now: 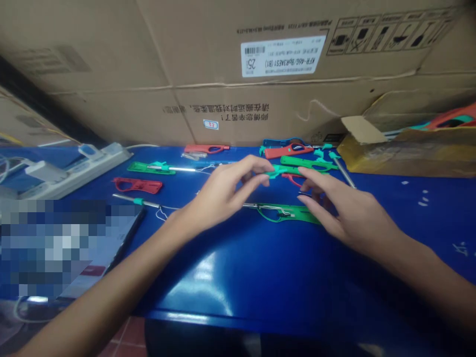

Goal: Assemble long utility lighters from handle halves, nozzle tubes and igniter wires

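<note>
1. The largest thing is a brown cardboard carton [111, 54] standing across the back, its print upside down and 1 white rectangular label [284, 57] on it.
2. A glossy blue desk [238, 277] carries everything in front.
3. At the right sits an open cardboard box with yellowish tape [409, 153], orange-red plastic parts showing at its top.
4. At the left lies a flat dark-edged grey item [107, 253], much of it pixelated; beyond it is a long white plastic power strip [74, 171].
5. The left hand [226, 188] is raised above the middle of the desk, thumb and fingertips pinched together on a small turquoise plastic piece.
6. The right hand [349, 203] faces it, thumb and index finger apart; I cannot tell whether its other fingers hold anything.
7. A long green plastic shell with white wires [307, 213] lies between the hands, partly hidden by the right one.
8. A shorter red plastic shell with a loop handle [141, 186] lies at the left, near a thin silver metal tube [124, 198].
9. The smallest is the turquoise plastic piece [275, 171], at the left fingertips.
</note>
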A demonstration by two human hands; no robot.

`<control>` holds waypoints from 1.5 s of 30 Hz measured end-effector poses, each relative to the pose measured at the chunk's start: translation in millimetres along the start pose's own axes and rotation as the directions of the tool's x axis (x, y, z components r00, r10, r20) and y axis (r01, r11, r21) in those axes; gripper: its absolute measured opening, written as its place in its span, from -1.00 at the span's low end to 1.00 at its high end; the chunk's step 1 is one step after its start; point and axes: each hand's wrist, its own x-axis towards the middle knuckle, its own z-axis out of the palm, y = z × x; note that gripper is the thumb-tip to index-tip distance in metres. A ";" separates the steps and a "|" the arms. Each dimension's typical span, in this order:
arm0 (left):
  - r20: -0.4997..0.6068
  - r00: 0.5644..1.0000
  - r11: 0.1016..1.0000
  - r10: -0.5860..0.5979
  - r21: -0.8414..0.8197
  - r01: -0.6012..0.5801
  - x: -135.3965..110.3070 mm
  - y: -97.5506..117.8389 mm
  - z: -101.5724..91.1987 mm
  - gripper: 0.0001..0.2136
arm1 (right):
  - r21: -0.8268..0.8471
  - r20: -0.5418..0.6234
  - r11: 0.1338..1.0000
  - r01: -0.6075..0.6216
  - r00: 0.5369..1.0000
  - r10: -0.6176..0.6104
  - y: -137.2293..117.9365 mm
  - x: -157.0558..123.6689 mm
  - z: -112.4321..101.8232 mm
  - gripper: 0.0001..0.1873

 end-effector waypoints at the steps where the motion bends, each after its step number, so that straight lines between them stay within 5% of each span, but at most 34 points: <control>1: -0.005 1.000 1.000 -0.009 -0.022 0.009 -4.0 0.8 4.3 -0.84 | -0.008 0.001 1.000 0.008 1.000 -0.008 -3.3 0.3 -0.5 -0.51; 7: 0.022 0.964 0.894 -0.264 -0.371 0.253 -14.9 3.8 33.4 -0.84 | -0.039 0.015 0.990 0.137 0.990 -0.137 -11.8 0.2 9.3 -0.69; 10: 0.014 0.958 0.877 -0.287 -0.399 0.269 -18.1 4.3 37.6 -0.82 | -0.026 0.006 0.992 0.124 0.992 -0.124 -13.1 1.4 9.7 -0.72; 15: 0.037 0.999 0.999 -0.034 -0.034 0.036 -22.3 4.3 33.5 -0.80 | 0.098 -0.045 0.994 0.043 0.998 -0.039 -16.1 5.0 5.9 -0.85; 22: 0.187 0.979 0.959 0.083 0.253 -0.130 -22.3 6.2 21.0 -0.80 | 0.187 0.115 0.982 -0.006 0.993 -0.015 -8.0 0.6 4.7 -0.78; 30: 0.541 0.796 0.905 0.271 0.138 -0.402 -34.9 17.1 34.1 -0.75 | 0.200 0.048 0.980 -0.011 0.999 0.001 11.0 2.1 6.3 -0.81; 34: 0.569 0.774 0.872 0.279 0.187 -0.452 -37.7 16.8 41.9 -0.78 | 0.197 0.026 0.980 -0.013 1.000 0.007 11.0 2.1 6.1 -0.82; 45: 0.578 0.811 0.986 0.093 0.061 -0.156 -34.6 17.6 34.6 -0.76 | 0.229 0.031 0.973 -0.023 0.999 0.017 13.8 1.2 6.6 -0.78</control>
